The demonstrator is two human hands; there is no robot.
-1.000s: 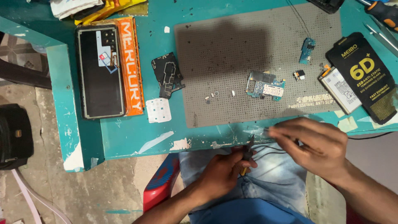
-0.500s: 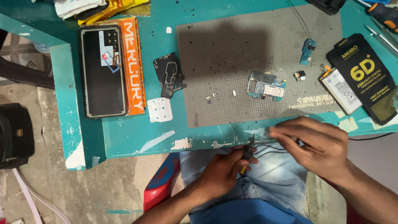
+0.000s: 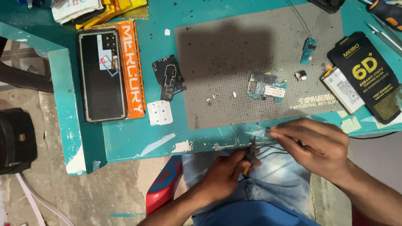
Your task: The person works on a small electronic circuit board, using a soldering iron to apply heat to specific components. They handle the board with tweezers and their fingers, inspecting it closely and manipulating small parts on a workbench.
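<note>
Far left, on the floor beside the counter (image 3: 125, 142), sits a black bag (image 3: 16, 140). At the counter's left end lies a black rectangular phone housing (image 3: 100, 75), back open, resting against an orange printed box (image 3: 134, 67).

Toward the middle, a small black inner phone frame (image 3: 168, 76) lies just off the left edge of the grey perforated anti-slip mat (image 3: 234, 50), with a white dotted sticker sheet (image 3: 159, 112) below it. On the mat lie several tiny loose screws (image 3: 214, 97), a blue-green circuit board (image 3: 266, 87), and nearer the top right a small blue sub-board (image 3: 309, 50).

Past the mat's right edge lie a white flat battery (image 3: 344, 90) and a black glossy screen-protector packet (image 3: 370, 75).

At the counter's front edge, over the lap, the left hand (image 3: 228, 173) has its grip closed around small pliers with yellow-and-black handles (image 3: 250, 157), tips pointing up toward the counter edge. The right hand (image 3: 318, 146) is curled, fingertips pinched; it appears to hold thin black wires (image 3: 272, 151) that run between the two hands, though the pinch point is blurred.

Judgement: the step in hand looks like cutting or stripping the wires. The next move calls for steadying the wire end at the plier tips and a controlled squeeze, clear of the fingers.
</note>
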